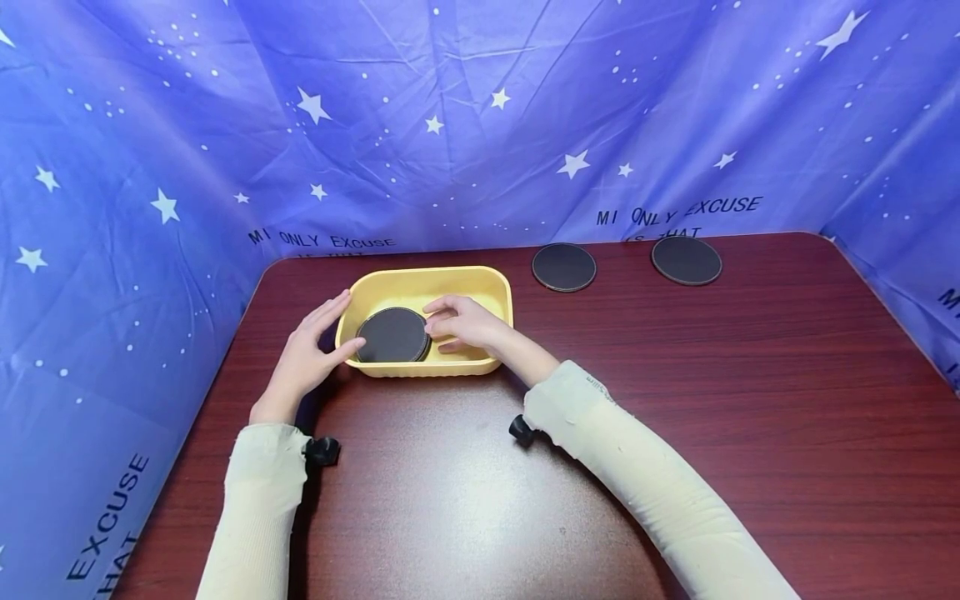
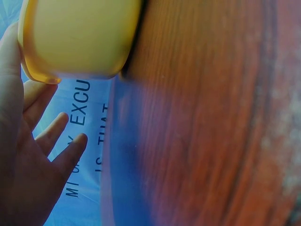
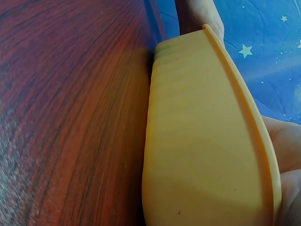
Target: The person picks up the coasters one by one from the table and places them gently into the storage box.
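Note:
A yellow plastic basin (image 1: 495, 287) stands on the table, and several round black coasters (image 1: 393, 335) with stitched edges appear stacked in its left half. My left hand (image 1: 300, 358) spreads its fingers along the basin's left end, the thumb over the front rim. In the left wrist view, that hand's (image 2: 33, 146) fingers are spread apart beside the basin (image 2: 84, 37). My right hand (image 1: 468, 323) reaches inside the basin, loosely bent fingertips at the right edge of the stack. From the right wrist, the basin's wall (image 3: 207, 132) hides most of this hand (image 3: 284, 146).
Two more black coasters lie toward the back of the dark red wooden table (image 1: 750, 400): one coaster (image 1: 564, 267) right of the basin, another coaster (image 1: 687, 260) farther right. A blue star-printed cloth (image 1: 450, 167) hangs behind the table and along both sides.

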Available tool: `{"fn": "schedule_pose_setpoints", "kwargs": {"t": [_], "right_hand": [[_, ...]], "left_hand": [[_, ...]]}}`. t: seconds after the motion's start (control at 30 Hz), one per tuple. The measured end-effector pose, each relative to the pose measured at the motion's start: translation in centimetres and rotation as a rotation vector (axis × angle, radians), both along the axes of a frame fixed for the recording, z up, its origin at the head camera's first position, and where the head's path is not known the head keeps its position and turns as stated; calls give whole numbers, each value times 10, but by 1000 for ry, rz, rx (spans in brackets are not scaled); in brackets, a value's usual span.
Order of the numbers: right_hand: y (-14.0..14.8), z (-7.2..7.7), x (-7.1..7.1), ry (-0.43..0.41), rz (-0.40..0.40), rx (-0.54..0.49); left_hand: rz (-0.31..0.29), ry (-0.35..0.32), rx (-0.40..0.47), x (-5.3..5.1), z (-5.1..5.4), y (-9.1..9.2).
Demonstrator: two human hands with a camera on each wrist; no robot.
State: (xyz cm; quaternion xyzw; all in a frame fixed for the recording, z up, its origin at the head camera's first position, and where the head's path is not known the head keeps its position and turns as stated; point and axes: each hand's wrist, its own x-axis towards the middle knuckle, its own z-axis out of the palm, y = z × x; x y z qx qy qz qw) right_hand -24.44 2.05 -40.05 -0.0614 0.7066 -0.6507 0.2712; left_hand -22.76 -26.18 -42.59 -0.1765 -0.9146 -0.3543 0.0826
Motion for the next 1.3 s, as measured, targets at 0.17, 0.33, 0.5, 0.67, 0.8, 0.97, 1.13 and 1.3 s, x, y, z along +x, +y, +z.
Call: {"fn": "schedule_pose_setpoints", "kwargs": {"t": [0.17,0.33,0.5,0.67,0.8,0.97,1.13,1.3], "right_hand": [[0,1,0,9,-37,-43],[2,0,0,46,-81,-97],[7,3,1,76,-101,-155],[15,9,3,122,-101,-186],[25,15,4,150,-92,-187],[41,21,6,170,-102,-187],[57,26,9,188,-131,-200],[76,31,11,206,-151,-213]], "left_hand": [[-1,-3,-5,0,1,0],[2,-8,-15,0,0,-1],[6,-13,-18,0,-1,0],[1,-8,-14,0,0,0],[1,-4,-14,0,0,-1],[1,-7,-11,0,0,-1],[-1,-7,-16,0,0,-1],[2,-7,-17,0,0,-1]]}}
